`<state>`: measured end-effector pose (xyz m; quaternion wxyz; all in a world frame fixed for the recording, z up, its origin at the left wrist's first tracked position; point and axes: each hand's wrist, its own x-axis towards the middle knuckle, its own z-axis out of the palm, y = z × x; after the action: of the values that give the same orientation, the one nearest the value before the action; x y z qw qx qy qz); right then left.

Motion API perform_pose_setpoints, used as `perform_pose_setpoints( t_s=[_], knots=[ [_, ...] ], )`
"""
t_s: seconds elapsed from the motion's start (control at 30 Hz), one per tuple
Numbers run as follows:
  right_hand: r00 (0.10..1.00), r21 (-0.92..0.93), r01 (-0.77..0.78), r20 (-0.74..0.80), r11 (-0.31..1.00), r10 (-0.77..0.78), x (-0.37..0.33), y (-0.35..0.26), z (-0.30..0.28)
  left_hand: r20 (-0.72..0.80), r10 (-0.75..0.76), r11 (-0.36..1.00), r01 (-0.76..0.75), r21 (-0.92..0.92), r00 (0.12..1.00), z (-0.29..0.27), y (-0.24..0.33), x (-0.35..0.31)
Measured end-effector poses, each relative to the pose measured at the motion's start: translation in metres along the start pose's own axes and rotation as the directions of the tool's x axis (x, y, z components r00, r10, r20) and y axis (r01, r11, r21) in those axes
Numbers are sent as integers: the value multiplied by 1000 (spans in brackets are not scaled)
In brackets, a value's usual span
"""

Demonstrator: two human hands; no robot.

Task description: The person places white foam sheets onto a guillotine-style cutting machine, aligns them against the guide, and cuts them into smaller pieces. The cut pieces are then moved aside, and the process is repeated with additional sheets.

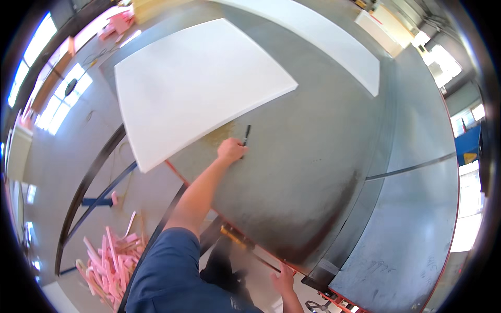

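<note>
My left hand (232,151) reaches out over a grey metal table (313,135), its fingers closed around a black marker (247,135). The marker stands tilted, one end pointing away from me. Just beyond that hand lies a large white foam-like sheet (203,83), its left corner jutting past the table's edge. Down at the near edge of the table is my right hand (283,280), its fingertips at the red-trimmed rim. Blur and the small size hide whether those fingers grip the rim or only rest there.
A long white strip (323,36) curves along the table's far side. To the right runs a raised metal bed (402,224) with a dark seam. Pink foam offcuts (115,261) are heaped on the floor at lower left, near dark metal bars (86,198).
</note>
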<state>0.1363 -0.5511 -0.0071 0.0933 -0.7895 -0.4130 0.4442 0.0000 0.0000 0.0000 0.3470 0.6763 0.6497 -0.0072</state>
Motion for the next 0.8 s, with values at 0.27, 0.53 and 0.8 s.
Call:
perform_pose_setpoints(
  t_s=[0.27,0.53,0.8],
  knots=[
    [987,-269,73,-119,960,-108,54,76,-23,-83,237,799,-243,-551,968,113,-83,-214],
    [994,-387,-105,-12,916,108,117,129,-24,114,-57,917,97,-388,992,143,-268,-423],
    [986,-361,-80,-165,929,21,127,160,-12,99,-591,807,586,70,801,174,-470,-622]
  ],
)
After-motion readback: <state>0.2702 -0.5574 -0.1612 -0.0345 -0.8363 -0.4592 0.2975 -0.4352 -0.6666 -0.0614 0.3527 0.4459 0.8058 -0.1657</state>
